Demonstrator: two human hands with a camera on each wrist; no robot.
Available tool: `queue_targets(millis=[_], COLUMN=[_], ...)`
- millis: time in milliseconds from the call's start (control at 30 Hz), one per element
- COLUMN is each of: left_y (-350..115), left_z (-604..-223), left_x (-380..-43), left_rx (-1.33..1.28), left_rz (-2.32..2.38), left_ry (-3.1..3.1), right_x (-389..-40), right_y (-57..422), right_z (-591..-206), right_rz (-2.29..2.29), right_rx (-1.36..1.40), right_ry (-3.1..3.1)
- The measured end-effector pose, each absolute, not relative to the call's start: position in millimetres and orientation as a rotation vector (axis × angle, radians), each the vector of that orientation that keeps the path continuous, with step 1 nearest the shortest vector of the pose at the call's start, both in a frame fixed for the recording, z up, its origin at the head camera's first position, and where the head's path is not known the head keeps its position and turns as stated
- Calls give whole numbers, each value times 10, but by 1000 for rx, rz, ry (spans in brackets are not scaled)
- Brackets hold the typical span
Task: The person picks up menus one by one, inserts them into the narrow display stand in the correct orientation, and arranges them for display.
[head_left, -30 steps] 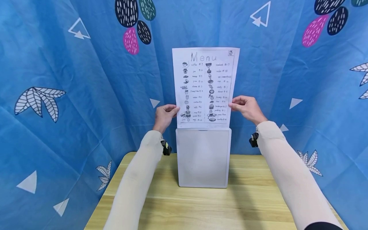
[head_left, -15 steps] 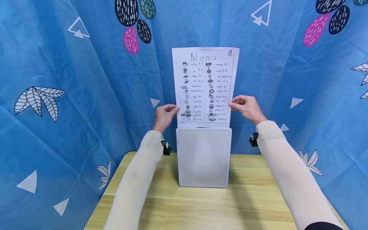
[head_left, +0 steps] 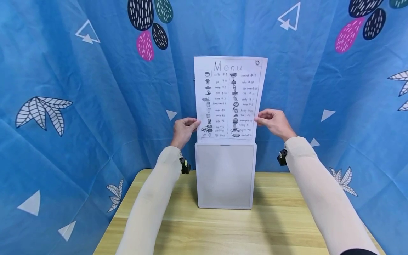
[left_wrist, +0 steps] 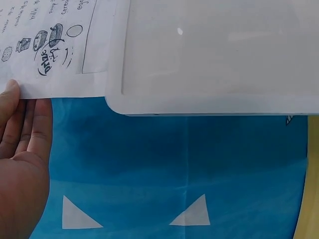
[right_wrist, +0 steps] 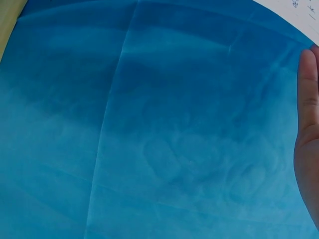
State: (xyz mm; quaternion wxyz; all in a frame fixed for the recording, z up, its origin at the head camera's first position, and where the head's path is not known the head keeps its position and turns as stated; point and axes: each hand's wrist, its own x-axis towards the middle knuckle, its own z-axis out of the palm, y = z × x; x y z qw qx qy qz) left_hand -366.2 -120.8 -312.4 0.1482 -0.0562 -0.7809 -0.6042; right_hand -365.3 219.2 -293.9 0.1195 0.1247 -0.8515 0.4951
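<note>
A white paper menu (head_left: 228, 99) with a handwritten title and two columns of small drawings and prices is held upright. My left hand (head_left: 185, 131) pinches its left edge low down between thumb and fingers. On the opposite side my right hand (head_left: 275, 123) pinches the right edge at about the same height. Directly below stands a pale frame with a light rim and a plain face (head_left: 225, 177). The menu's bottom edge meets the frame's top edge in the head view. In the left wrist view the menu's lower corner (left_wrist: 94, 84) lies right at the frame's end (left_wrist: 199, 102).
The frame stands upright on a light wooden table (head_left: 223, 230). Close behind hangs a blue curtain (head_left: 153, 88) with printed leaves and triangles, also at both sides. A small black camera (head_left: 185, 165) sits at the left wrist and another black camera (head_left: 282, 157) at the right wrist.
The menu and both hands have shifted slightly down and a little to the right, so the menu's lower edge sits lower against the frame. The grip on both edges is unchanged.
</note>
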Motion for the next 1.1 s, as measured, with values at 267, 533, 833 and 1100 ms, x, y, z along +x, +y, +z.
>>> queue_targets(millis=[267, 533, 833, 1100], left_y=[-1231, -1233, -1233, -1257], left_z=[-3172, -3209, -3247, -3282], left_x=[-3652, -3663, -3642, -3641], left_rx=[-155, -140, -133, -147], left_rz=[-1741, -1748, -1740, -1767], left_ry=[-2253, -2255, -2276, -2266], right_x=[-3654, -3658, -3661, -3631], right_y=[2177, 2182, 2190, 2181], right_z=[-2961, -2983, -3007, -3058], right_rz=[1453, 1445, 1456, 1435], right_rx=[344, 375, 353, 361], right_ry=[-2501, -2490, -2510, -2514])
